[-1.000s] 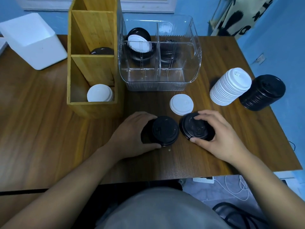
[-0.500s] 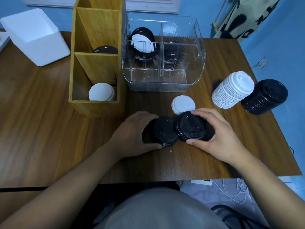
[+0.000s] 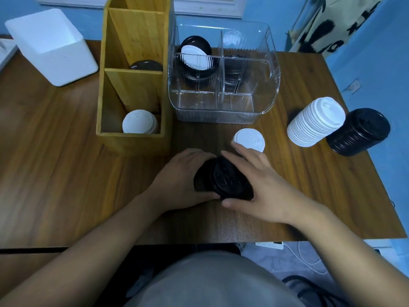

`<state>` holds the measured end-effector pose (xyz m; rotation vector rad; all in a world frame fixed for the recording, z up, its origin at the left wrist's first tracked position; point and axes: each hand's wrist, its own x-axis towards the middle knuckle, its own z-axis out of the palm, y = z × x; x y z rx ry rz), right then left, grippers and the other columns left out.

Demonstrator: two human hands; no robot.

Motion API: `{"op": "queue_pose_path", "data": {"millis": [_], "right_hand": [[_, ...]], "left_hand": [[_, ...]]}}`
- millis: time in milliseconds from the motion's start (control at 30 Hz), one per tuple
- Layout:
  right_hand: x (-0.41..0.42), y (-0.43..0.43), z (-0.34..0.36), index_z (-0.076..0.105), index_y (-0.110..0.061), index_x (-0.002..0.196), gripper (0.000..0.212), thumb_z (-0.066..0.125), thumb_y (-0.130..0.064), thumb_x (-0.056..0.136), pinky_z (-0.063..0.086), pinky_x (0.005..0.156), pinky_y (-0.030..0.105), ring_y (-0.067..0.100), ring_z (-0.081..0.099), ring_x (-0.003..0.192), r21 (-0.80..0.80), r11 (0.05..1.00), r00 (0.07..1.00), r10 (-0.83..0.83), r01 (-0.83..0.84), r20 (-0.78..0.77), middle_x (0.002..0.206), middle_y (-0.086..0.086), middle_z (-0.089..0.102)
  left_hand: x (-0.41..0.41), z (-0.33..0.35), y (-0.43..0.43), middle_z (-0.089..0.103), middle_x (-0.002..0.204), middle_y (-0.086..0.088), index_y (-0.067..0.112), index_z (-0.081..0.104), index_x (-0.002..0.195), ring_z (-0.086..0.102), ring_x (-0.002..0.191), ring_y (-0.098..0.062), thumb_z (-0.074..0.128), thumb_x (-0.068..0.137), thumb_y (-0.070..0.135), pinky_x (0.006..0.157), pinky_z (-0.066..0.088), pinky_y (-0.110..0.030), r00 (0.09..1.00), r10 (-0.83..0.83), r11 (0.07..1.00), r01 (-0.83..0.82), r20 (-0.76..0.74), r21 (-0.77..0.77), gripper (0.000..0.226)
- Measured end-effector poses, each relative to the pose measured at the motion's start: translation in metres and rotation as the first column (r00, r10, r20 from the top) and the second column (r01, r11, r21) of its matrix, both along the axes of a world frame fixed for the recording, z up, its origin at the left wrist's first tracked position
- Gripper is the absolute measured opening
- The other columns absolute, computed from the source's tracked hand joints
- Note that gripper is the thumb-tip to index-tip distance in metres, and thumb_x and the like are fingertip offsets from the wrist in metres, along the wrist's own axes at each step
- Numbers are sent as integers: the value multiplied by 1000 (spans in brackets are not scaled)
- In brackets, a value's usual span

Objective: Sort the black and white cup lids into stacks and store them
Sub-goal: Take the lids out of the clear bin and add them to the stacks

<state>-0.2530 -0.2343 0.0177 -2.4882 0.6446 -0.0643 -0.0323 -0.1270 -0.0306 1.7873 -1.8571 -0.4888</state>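
A short stack of black lids point(image 3: 223, 180) lies on its side near the table's front edge. My left hand point(image 3: 181, 180) grips its left end and my right hand point(image 3: 259, 185) presses black lids onto its right end. A single white lid point(image 3: 249, 139) lies flat just behind my right fingertips. Far right, a tall white lid stack point(image 3: 315, 124) and a tall black lid stack point(image 3: 358, 131) lie on their sides. The wooden organizer point(image 3: 132, 142) holds white lids point(image 3: 139, 121) in front and black lids point(image 3: 146, 65) behind.
A clear plastic bin point(image 3: 223, 116) with dividers stands behind my hands, holding black and white lids point(image 3: 194, 54) at its back. A white box point(image 3: 53, 47) sits at the back left. The table's right edge runs close to the black stack.
My right hand slid its black lids left and joined them to the stack in my left hand. The two separate black piles are now one.
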Motion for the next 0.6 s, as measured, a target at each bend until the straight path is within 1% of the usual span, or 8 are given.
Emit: {"op": "queue_pose_path", "data": {"millis": [67,100,167,233,333,367,467,600], "right_hand": [[-5,-11,-4,29,-31,158,90,76,-47,83,24,123,36,8,18,150,68,996,998,63,-65,33,164,-10,22],[-5,-15,-7,33,-30,156,86,78,-42,84,26,122,36,7,23,149,63,996,997,59,-62,46,162,-10,28],[-3,-19,-10,41,-30,152,81,80,-42,82,31,120,35,7,33,144,29,999,997,26,-28,74,155,-11,39],[1,-19,-10,46,-27,149,81,80,-49,79,34,117,33,9,41,138,-14,1000,996,2,0,94,149,-9,47],[5,-16,-10,49,-25,147,82,78,-54,77,32,114,25,11,45,132,-57,998,996,-23,28,88,143,-9,51],[6,-15,-10,49,-26,147,82,78,-56,76,32,113,23,11,46,131,-61,997,997,-36,41,74,141,-10,51],[9,-15,-7,49,-28,146,83,76,-61,74,40,109,27,8,49,126,-41,997,997,-62,63,38,137,-12,51],[15,-16,0,50,-33,141,81,79,-61,71,47,99,26,5,53,116,-21,997,997,-76,76,-7,129,-15,51]], "left_hand": [[-1,1,0,59,132,8,23,54,139,45,127,-7,77,71,69,104,31,-19,1000,8,1000,-8,-6,0,85],[-2,2,1,59,131,8,24,54,138,45,126,-5,77,71,69,103,28,-15,1000,10,1000,-10,-10,0,85],[-3,4,1,60,131,9,24,54,138,45,125,-4,78,70,68,101,24,-10,1000,10,1000,-10,-17,0,84],[-2,3,0,60,130,8,24,54,138,45,125,-5,80,70,67,100,23,-9,1000,15,1000,-15,-16,0,84],[-1,2,0,61,131,7,24,53,140,44,125,-5,82,68,67,100,23,-6,1000,20,1000,-20,-17,4,88],[-1,1,0,60,133,6,23,52,142,44,126,-5,82,68,67,101,24,-8,1000,24,1000,-24,-12,5,91],[-2,0,1,57,138,5,23,47,148,44,129,-7,82,67,67,104,33,-24,999,38,999,-38,3,25,98],[0,-3,0,60,136,6,23,48,147,46,129,-10,76,71,72,106,39,-30,1000,6,1000,-7,17,19,95]]}}
